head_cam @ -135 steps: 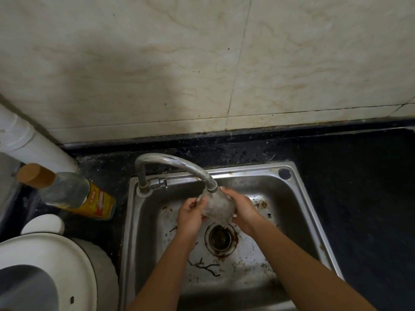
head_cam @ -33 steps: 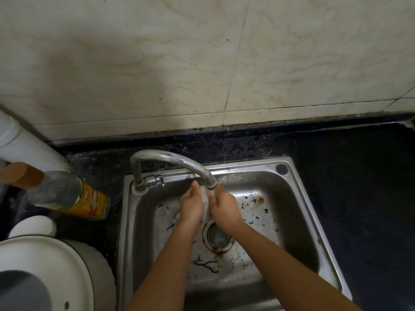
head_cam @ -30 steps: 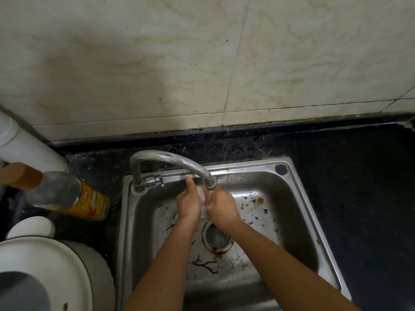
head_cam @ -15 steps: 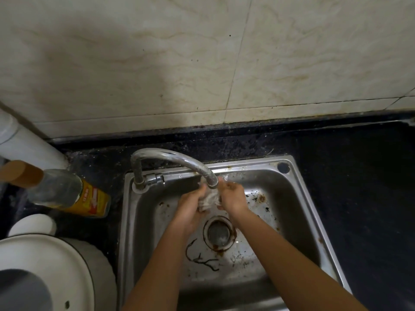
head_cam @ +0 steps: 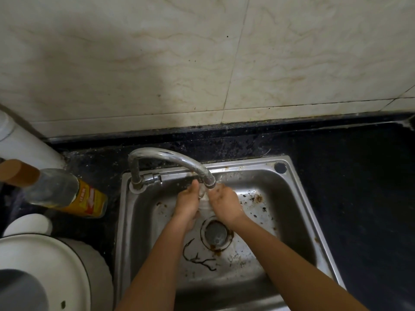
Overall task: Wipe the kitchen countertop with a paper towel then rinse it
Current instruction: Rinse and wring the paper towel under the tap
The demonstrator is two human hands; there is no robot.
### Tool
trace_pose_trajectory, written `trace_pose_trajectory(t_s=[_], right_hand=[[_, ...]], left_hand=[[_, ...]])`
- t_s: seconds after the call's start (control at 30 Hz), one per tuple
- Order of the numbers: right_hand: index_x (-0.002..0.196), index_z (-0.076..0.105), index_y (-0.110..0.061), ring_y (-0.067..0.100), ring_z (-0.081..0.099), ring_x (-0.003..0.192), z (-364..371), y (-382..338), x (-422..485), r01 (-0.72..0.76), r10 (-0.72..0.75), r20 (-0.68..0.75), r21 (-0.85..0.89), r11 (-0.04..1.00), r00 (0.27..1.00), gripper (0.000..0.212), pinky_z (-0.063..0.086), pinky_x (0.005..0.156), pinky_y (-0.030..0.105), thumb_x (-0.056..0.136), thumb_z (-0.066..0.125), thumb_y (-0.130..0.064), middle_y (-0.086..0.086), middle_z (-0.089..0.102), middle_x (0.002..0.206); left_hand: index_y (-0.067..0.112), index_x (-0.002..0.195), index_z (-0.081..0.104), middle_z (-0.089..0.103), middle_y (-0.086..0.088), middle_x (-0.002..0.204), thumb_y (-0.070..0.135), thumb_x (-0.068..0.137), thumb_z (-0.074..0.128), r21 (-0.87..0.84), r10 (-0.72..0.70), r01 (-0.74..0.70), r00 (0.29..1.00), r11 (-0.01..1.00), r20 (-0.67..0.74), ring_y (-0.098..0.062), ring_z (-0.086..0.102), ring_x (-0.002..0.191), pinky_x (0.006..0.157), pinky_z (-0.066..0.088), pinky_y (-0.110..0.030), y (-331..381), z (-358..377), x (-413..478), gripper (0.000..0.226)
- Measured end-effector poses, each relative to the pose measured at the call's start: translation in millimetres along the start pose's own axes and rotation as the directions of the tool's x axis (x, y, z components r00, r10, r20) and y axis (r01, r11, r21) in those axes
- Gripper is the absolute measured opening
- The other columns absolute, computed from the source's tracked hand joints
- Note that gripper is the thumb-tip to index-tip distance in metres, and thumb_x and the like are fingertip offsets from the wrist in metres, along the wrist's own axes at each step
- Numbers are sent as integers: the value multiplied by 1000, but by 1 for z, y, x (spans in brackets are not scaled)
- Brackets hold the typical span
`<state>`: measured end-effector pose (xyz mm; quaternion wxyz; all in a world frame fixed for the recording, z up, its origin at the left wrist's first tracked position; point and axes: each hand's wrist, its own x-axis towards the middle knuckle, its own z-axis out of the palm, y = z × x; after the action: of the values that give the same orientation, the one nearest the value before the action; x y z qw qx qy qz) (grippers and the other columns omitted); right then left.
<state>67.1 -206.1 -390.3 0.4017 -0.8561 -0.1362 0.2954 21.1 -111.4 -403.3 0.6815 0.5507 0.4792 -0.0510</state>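
both hands are in the steel sink (head_cam: 302,199), right under the mouth of the curved faucet (head_cam: 170,156). the left hand (head_cam: 186,204) and the right hand (head_cam: 225,206) are pressed toward each other with the paper towel (head_cam: 203,198) squeezed between them. only a thin pale strip of it shows in the gap between the palms. the fingertips of both hands point up toward the spout, and the left ones almost touch it. as far as the dim view allows, the fingers of both hands bend in onto the towel rather than lying spread. both forearms are bare and come in from the bottom edge.

just below the hands is the round drain (head_cam: 216,232), ringed with rust. the basin floor carries brown specks and a dark stringy scrap near the left forearm.

the dark countertop (head_cam: 359,187) runs around the sink, speckled with grime along the back edge where it meets the cream tiled wall (head_cam: 157,63). left of the sink stands a clear bottle (head_cam: 65,193) with a yellow label and a brown cap, tilted in this wide view. a white pipe (head_cam: 21,143) rises behind it. nearer the camera on the left are a small white cap (head_cam: 29,224) and a large white lidded appliance (head_cam: 51,263).
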Motion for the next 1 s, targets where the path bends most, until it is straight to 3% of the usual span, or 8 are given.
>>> trace_pose_trajectory(t_s=[0.2,0.37,0.43,0.5,0.6,0.7,0.9,1.0], right_hand=[[70,49,-17,11,51,49,2,4,4,127,-87,126,-351,928,988,46,40,46,22,103,26,-40,0,54,60],[125,44,-8,16,52,72,7,8,-2,423,-308,290,-617,664,906,27,43,61,25,102,35,-20,10,58,104],[123,47,-10,17,55,72,7,9,-5,475,-408,251,-566,674,878,27,46,62,26,103,34,-24,8,58,100],[99,56,-11,13,54,64,10,7,-3,367,-350,112,-329,870,930,25,44,57,23,102,38,-27,4,58,82],[82,56,-11,13,49,59,9,3,11,-78,76,19,175,982,997,29,39,54,25,94,45,-36,1,55,68],[76,53,-11,17,47,56,5,-1,14,-302,260,189,242,922,947,33,35,48,24,93,41,-36,6,54,66],[106,51,-2,16,51,58,4,3,16,-146,151,-7,233,961,988,22,42,50,27,98,44,-21,7,55,73],[106,42,-11,14,57,63,5,2,9,-33,38,-42,127,991,998,11,45,51,26,96,47,-12,3,57,78]], left_hand=[[12,116,59,66,-10,103,25,96,51,-56,-40,45,995,997,86,-22,63,88,67,50,-31,-9,-27,-3,25],[21,101,69,72,-6,96,61,83,56,-16,-124,126,986,992,113,-23,67,91,84,53,-39,-7,-33,2,46],[22,96,65,66,-1,88,49,89,56,-15,-64,65,995,998,74,-16,61,80,67,50,-28,-3,-29,1,30],[21,100,62,63,2,85,37,95,52,-21,-19,20,999,1000,43,-13,58,76,59,45,-25,2,-25,0,19],[13,111,63,69,-9,101,27,96,51,-106,17,-12,999,994,46,-25,66,93,85,53,-41,4,-23,5,24],[13,112,62,69,-13,107,24,95,52,-129,50,-41,997,991,65,-29,66,100,94,49,-49,0,-24,8,22],[7,115,57,68,-15,109,22,90,62,-224,80,-72,996,972,28,-30,65,99,82,53,-38,-8,-20,6,29],[6,104,64,73,-8,85,29,90,61,-271,6,8,999,963,51,-22,67,78,70,52,-33,-6,-9,3,27]])
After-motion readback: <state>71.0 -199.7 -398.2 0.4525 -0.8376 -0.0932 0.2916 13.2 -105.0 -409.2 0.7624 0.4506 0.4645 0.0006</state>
